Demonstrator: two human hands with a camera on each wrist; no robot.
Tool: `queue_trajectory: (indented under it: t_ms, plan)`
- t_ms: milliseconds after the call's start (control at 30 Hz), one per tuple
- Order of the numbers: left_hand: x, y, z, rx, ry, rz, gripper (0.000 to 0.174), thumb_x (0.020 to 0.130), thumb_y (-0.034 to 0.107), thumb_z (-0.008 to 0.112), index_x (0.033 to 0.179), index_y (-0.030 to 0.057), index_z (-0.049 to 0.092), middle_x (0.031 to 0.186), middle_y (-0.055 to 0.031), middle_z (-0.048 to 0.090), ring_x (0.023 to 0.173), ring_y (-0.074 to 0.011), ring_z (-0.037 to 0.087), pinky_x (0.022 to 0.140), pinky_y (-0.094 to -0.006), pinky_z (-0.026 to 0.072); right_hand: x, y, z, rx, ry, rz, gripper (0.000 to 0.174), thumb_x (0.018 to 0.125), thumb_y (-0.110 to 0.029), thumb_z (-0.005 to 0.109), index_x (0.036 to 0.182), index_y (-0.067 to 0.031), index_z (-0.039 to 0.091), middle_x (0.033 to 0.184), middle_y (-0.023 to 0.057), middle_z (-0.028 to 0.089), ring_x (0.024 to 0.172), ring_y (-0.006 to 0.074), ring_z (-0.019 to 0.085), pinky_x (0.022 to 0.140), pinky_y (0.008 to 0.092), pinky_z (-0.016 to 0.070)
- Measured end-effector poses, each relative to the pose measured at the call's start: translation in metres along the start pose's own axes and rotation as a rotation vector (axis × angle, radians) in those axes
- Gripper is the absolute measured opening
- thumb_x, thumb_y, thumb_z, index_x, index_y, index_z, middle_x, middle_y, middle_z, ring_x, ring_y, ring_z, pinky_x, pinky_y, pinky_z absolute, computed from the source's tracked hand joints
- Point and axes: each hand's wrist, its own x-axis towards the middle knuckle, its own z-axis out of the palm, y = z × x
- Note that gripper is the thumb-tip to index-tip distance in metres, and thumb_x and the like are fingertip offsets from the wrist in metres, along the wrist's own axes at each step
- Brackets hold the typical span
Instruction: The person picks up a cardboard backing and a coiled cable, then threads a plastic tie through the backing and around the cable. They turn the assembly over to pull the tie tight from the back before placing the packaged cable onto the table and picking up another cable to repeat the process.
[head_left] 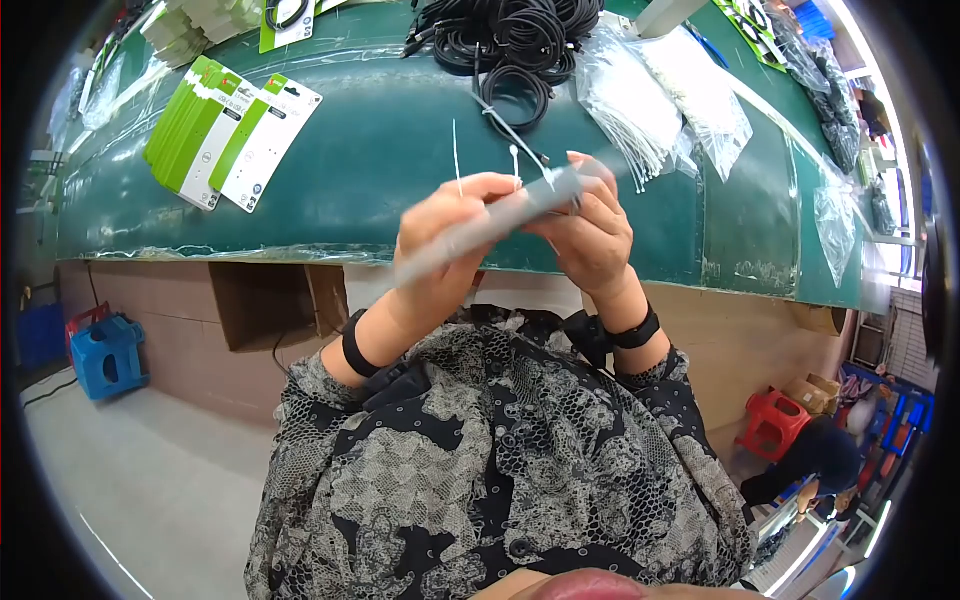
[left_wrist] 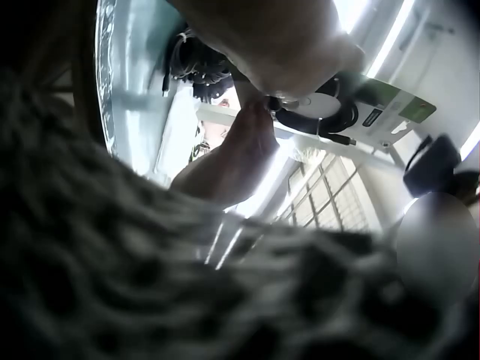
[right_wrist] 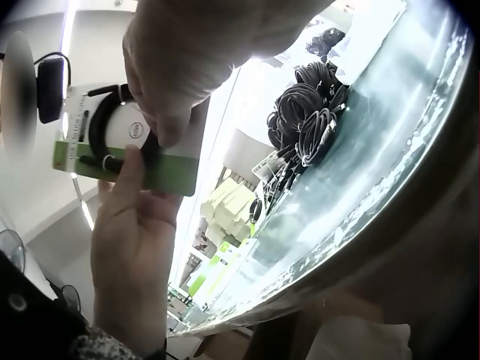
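Note:
Both hands hold a card [head_left: 490, 225] above the table's near edge, seen almost edge-on in the head view. The left hand [head_left: 440, 230] grips its left part; in the right wrist view the left thumb lies on the card's face [right_wrist: 175, 174], beside a coiled black cable [right_wrist: 99, 131]. At the other end, the right hand [head_left: 590, 230] has its fingers curled at the card, and in the right wrist view a fingertip touches the card by the coil. Thin white cable ties [head_left: 457, 155] stick up near the hands; which fingers hold them cannot be told.
Green-and-white cards [head_left: 200, 130] lie at the left of the green table [head_left: 350, 130]. Coiled black cables [head_left: 525, 40] are heaped at the back middle, bags of white ties [head_left: 630, 100] to their right. Blue [head_left: 108, 355] and red stools [head_left: 775, 425] stand on the floor.

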Motion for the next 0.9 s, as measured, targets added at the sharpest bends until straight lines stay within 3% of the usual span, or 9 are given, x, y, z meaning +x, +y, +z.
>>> queue_trajectory:
  t_ms: [67,100,233,267,367,500,633,767,900]
  plan:
    - [0.017,0.027,-0.003,0.000,-0.140,0.359,0.030,0.078,0.000,0.066,0.102,0.0018,0.047,0.115,-0.0204,0.053,0.104,-0.0310,0.058,0.082,-0.0379,0.0523,0.002,-0.008,0.003,0.166,0.057,0.264,0.016,0.067,-0.011,0.067,0.082,-0.0064,0.067,0.086,0.0057,0.065,0.087,0.0236,0.063,0.095,0.0447,0.0437]
    - [0.023,0.033,-0.004,0.001,-0.209,0.539,0.027,0.076,0.001,0.066,0.097,0.0018,0.049,0.116,-0.0222,0.053,0.104,-0.0331,0.058,0.082,-0.0394,0.0522,0.003,-0.008,0.003,0.160,0.058,0.257,0.016,0.067,-0.011,0.067,0.082,-0.0064,0.067,0.086,0.0057,0.065,0.087,0.0236,0.063,0.095,0.0447,0.0437]
    - [0.023,0.031,-0.009,0.125,-0.218,0.681,0.026,0.072,0.002,0.067,0.091,0.0040,0.049,0.117,-0.0254,0.053,0.103,-0.0374,0.058,0.084,-0.0426,0.0516,0.002,-0.014,0.005,0.294,0.118,0.242,0.019,0.069,-0.014,0.068,0.084,-0.0029,0.066,0.088,0.0097,0.067,0.090,0.0269,0.064,0.096,0.0471,0.0434]
    - [0.021,0.032,-0.009,0.125,-0.213,0.680,0.026,0.072,0.002,0.067,0.091,0.0040,0.049,0.117,-0.0254,0.053,0.103,-0.0374,0.058,0.084,-0.0426,0.0516,0.002,-0.016,0.004,0.350,0.098,0.337,0.019,0.070,-0.015,0.068,0.085,-0.0030,0.066,0.089,0.0098,0.067,0.092,0.0269,0.064,0.096,0.0468,0.0433]
    - [0.012,0.039,-0.011,-0.073,-0.279,0.280,0.025,0.073,0.001,0.065,0.091,0.0058,0.049,0.116,-0.0254,0.053,0.103,-0.0381,0.058,0.084,-0.0448,0.0510,0.002,-0.017,0.004,0.458,0.057,0.527,0.021,0.072,-0.017,0.068,0.088,-0.0032,0.066,0.093,0.0098,0.068,0.095,0.0270,0.064,0.096,0.0460,0.0432]
    - [0.019,0.043,-0.013,0.059,-0.251,0.502,0.028,0.072,0.000,0.065,0.093,0.0071,0.048,0.116,-0.0252,0.053,0.103,-0.0388,0.057,0.085,-0.0450,0.0507,-0.006,-0.006,0.013,0.509,0.126,0.444,0.026,0.073,-0.020,0.068,0.094,-0.0043,0.066,0.101,0.0107,0.067,0.098,0.0273,0.062,0.097,0.0437,0.0429]
    - [0.018,0.040,-0.015,0.010,-0.282,0.430,0.031,0.071,-0.001,0.066,0.096,0.0085,0.049,0.117,-0.0243,0.052,0.104,-0.0384,0.057,0.086,-0.0449,0.0502,-0.007,-0.005,0.012,0.532,0.037,0.486,0.030,0.074,-0.021,0.068,0.099,-0.0054,0.066,0.109,0.0108,0.066,0.103,0.0273,0.060,0.097,0.0418,0.0429]
    - [0.022,0.038,-0.014,0.022,-0.273,0.498,0.032,0.070,0.000,0.067,0.095,0.0094,0.049,0.117,-0.0236,0.052,0.104,-0.0381,0.057,0.086,-0.0445,0.0501,-0.005,-0.006,0.011,0.539,-0.002,0.479,0.032,0.075,-0.022,0.067,0.103,-0.0059,0.066,0.115,0.0103,0.063,0.109,0.0269,0.057,0.098,0.0399,0.0423]
    - [0.024,0.037,-0.013,0.057,-0.262,0.593,0.033,0.070,0.000,0.068,0.095,0.0099,0.050,0.116,-0.0227,0.052,0.105,-0.0375,0.056,0.087,-0.0443,0.0498,0.001,-0.023,0.000,0.654,-0.008,0.722,0.034,0.076,-0.023,0.066,0.106,-0.0065,0.065,0.120,0.0097,0.061,0.113,0.0266,0.055,0.099,0.0371,0.0411]
